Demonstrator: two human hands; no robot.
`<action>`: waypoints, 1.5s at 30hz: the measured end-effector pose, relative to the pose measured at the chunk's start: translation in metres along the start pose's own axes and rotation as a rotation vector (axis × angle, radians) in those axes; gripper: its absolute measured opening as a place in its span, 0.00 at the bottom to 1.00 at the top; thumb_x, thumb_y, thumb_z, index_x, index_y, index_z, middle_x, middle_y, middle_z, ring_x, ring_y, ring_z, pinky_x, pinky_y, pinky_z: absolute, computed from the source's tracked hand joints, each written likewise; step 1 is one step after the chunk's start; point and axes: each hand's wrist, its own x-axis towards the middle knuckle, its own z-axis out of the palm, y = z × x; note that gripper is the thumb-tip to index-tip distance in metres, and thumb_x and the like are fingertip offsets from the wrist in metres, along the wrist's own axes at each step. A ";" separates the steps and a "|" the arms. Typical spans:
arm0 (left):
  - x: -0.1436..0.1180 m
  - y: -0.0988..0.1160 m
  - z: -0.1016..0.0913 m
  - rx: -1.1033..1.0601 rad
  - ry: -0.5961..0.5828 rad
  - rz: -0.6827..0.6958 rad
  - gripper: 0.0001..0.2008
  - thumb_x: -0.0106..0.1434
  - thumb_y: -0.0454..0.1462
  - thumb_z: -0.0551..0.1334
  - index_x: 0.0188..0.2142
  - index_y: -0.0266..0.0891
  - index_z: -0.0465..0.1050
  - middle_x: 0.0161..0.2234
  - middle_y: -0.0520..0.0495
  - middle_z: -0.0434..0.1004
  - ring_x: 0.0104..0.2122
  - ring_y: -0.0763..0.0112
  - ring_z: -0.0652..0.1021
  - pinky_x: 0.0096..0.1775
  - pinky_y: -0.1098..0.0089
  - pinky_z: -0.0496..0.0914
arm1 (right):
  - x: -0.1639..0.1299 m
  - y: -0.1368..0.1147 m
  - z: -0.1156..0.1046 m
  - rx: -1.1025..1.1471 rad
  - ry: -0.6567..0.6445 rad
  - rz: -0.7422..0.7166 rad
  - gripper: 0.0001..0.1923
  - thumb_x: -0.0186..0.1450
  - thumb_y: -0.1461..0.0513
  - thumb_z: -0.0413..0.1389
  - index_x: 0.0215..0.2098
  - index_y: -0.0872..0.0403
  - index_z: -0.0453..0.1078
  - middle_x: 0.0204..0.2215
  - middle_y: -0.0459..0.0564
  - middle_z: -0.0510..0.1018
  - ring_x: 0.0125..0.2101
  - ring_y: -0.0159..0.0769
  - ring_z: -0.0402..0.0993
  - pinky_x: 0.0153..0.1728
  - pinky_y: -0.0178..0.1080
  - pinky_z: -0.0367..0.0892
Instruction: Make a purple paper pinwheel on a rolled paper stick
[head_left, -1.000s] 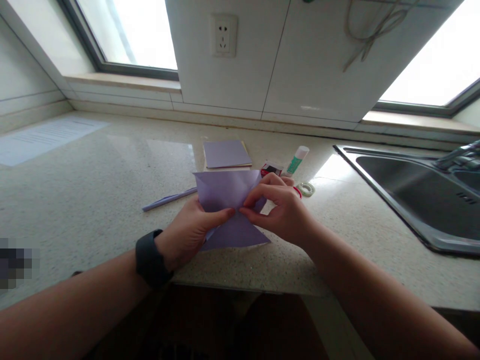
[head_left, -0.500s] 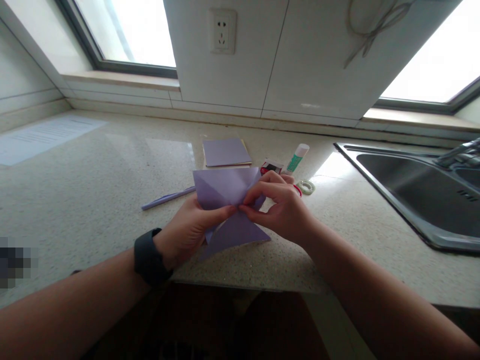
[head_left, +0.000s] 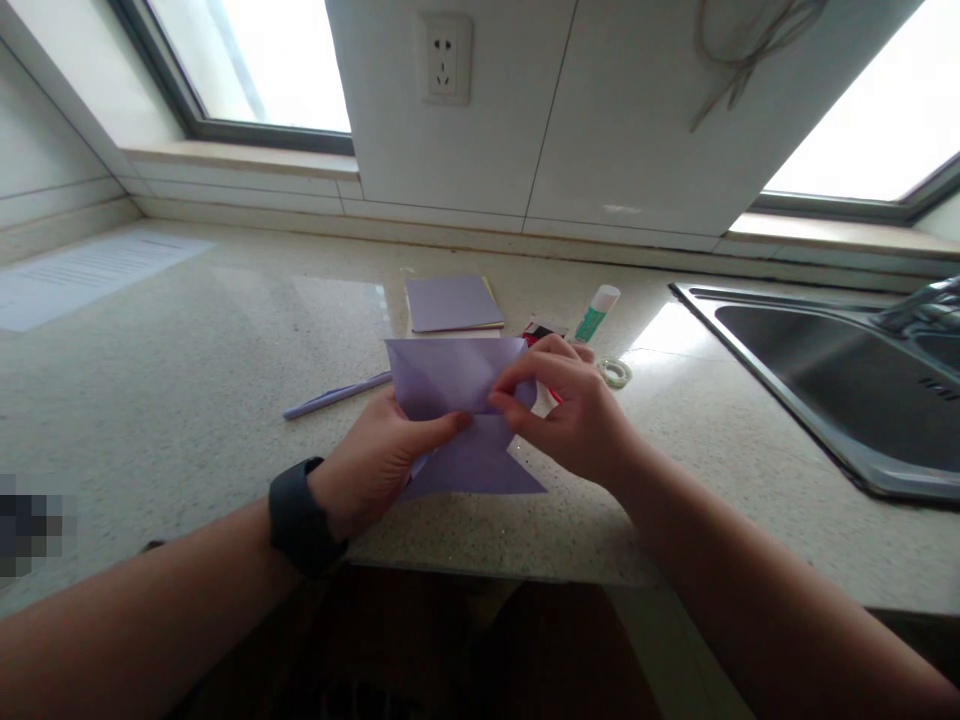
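Note:
A folded sheet of purple paper (head_left: 457, 370) is held up over the front of the counter, with a crease across its middle and a pointed flap spreading below. My left hand (head_left: 382, 440), with a dark watch on its wrist, grips the paper's left side, thumb on top and the other fingers hidden behind. On the right side my right hand (head_left: 562, 400) pinches the paper near the crease between thumb and forefinger. Just left of the paper lies a thin rolled purple strip (head_left: 336, 396), its right end hidden by the paper.
Behind the paper lies a stack of purple squares (head_left: 454, 304). A glue stick (head_left: 598, 312), a roll of tape (head_left: 615, 373) and a partly hidden red-and-black item (head_left: 541, 330) are near my right hand. A steel sink (head_left: 832, 400) is at right; a printed sheet (head_left: 90, 272) lies far left.
My right thumb and forefinger have slid slightly right along the crease. The paper's lower flap has opened out flatter, while my left hand stays in place.

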 end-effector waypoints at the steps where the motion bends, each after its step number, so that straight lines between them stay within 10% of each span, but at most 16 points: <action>1: 0.000 0.000 0.000 -0.005 -0.006 -0.002 0.23 0.56 0.35 0.75 0.51 0.37 0.78 0.48 0.40 0.84 0.44 0.55 0.84 0.51 0.59 0.76 | 0.001 0.001 -0.001 -0.007 0.047 0.020 0.02 0.64 0.62 0.62 0.34 0.48 0.74 0.34 0.46 0.79 0.41 0.42 0.72 0.49 0.50 0.59; 6: -0.001 -0.002 -0.002 -0.006 -0.024 -0.024 0.24 0.56 0.36 0.75 0.52 0.37 0.77 0.48 0.39 0.84 0.43 0.56 0.84 0.50 0.58 0.76 | 0.008 0.020 -0.001 0.101 0.233 0.330 0.17 0.64 0.58 0.61 0.51 0.50 0.72 0.47 0.53 0.78 0.42 0.42 0.74 0.42 0.47 0.68; 11: -0.001 -0.003 -0.003 0.032 -0.024 -0.046 0.24 0.57 0.36 0.74 0.52 0.37 0.77 0.48 0.39 0.84 0.44 0.55 0.84 0.50 0.58 0.76 | 0.009 0.033 0.001 0.389 0.053 0.460 0.13 0.65 0.52 0.61 0.38 0.53 0.76 0.29 0.48 0.78 0.27 0.34 0.70 0.28 0.40 0.64; 20: -0.001 0.000 0.000 0.045 0.001 -0.074 0.22 0.57 0.36 0.74 0.51 0.35 0.78 0.47 0.38 0.84 0.42 0.56 0.84 0.49 0.57 0.77 | 0.010 0.009 -0.014 -0.053 0.193 0.040 0.04 0.61 0.63 0.66 0.31 0.50 0.75 0.32 0.46 0.78 0.37 0.39 0.75 0.43 0.46 0.66; 27: 0.000 -0.001 -0.001 0.036 0.016 -0.037 0.20 0.56 0.35 0.75 0.49 0.36 0.79 0.46 0.40 0.84 0.39 0.62 0.83 0.47 0.61 0.77 | 0.006 -0.002 -0.017 -0.131 0.049 -0.272 0.02 0.65 0.60 0.66 0.35 0.47 0.78 0.34 0.43 0.83 0.36 0.35 0.76 0.44 0.46 0.62; 45: 0.001 -0.001 -0.002 0.008 -0.004 -0.069 0.18 0.58 0.37 0.74 0.48 0.34 0.79 0.45 0.37 0.84 0.39 0.61 0.82 0.46 0.62 0.75 | 0.000 -0.006 -0.011 -0.434 -0.106 -0.462 0.06 0.70 0.59 0.60 0.44 0.48 0.78 0.38 0.44 0.84 0.38 0.40 0.73 0.44 0.49 0.58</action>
